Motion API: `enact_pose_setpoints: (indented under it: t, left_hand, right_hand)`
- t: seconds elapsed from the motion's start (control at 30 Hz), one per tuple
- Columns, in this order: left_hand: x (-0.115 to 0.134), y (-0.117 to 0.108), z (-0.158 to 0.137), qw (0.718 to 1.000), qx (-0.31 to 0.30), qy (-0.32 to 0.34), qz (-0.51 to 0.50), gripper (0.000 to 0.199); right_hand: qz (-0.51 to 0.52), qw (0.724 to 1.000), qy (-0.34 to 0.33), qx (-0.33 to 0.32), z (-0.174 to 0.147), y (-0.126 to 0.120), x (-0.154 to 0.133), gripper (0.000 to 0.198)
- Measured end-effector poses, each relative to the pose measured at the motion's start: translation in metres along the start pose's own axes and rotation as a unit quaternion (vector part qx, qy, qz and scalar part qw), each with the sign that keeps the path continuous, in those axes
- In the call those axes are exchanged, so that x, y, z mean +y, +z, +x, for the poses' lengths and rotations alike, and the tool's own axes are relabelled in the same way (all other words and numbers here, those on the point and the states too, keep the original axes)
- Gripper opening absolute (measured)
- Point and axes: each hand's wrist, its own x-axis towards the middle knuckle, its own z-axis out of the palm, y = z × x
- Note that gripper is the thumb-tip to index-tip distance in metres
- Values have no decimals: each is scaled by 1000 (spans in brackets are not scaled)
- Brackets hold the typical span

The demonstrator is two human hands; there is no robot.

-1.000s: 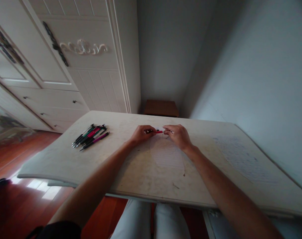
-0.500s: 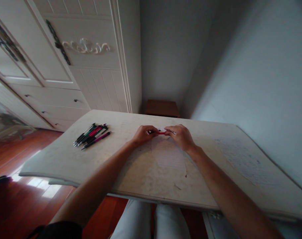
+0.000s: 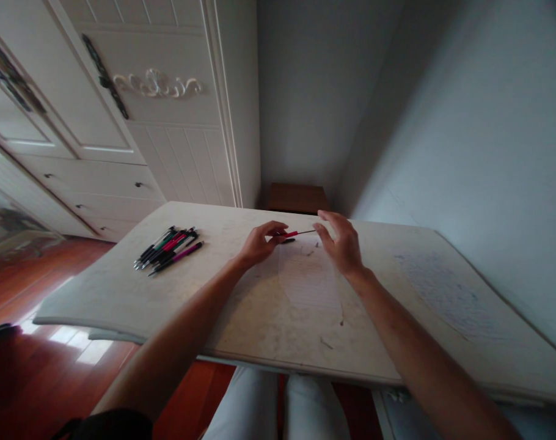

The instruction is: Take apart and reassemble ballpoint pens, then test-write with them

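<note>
My left hand [image 3: 261,243] is closed on a red pen barrel [image 3: 291,234], above the far end of a lined paper sheet [image 3: 309,284]. From the barrel a thin dark refill [image 3: 306,231] sticks out to the right. Its end reaches close to the thumb of my right hand [image 3: 341,239], whose thumb and forefinger are spread apart; whether the thumb touches it I cannot tell. Below the barrel lies a small black piece [image 3: 289,241]. A few tiny bits [image 3: 313,249] are scattered on the paper.
On the left of the table [image 3: 241,324] lies a pile of several pens [image 3: 170,247]. A sheet covered in writing [image 3: 447,293] is at the right. Behind the table are a white cabinet [image 3: 181,159], a brown wooden stand [image 3: 298,197] and a grey wall [image 3: 479,140].
My right hand has let go of the pen and moved slightly right and away, its fingers parting. The thin refill now shows outside the red barrel, which my left hand keeps holding.
</note>
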Motion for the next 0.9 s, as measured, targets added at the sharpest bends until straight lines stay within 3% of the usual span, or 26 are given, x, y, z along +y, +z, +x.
enact_pose_setpoints:
  t: [0.07,0.17,0.27,0.5,0.77,0.9]
  left_hand:
    - [-1,-1,0,1000,13,3,-3,29]
    - [-4,-2,1,999,32,-3,23,30]
    - [-8,-3,1,997,48,-11,52,29]
    - [-19,-5,1,988,51,30,145,31]
    - [-16,-8,0,979,21,24,199,32]
    - [-12,-8,0,979,11,20,204,33]
  right_hand:
    - [13,999,30,32,1,-1,7,34]
    - [25,997,71,30,1,0,19,35]
    - [21,996,81,-14,-2,4,27,33]
    - [-44,982,39,-177,-11,11,32,16]
    - [-85,961,51,-257,-12,5,38,7]
    - [-37,970,72,-227,-10,6,36,12]
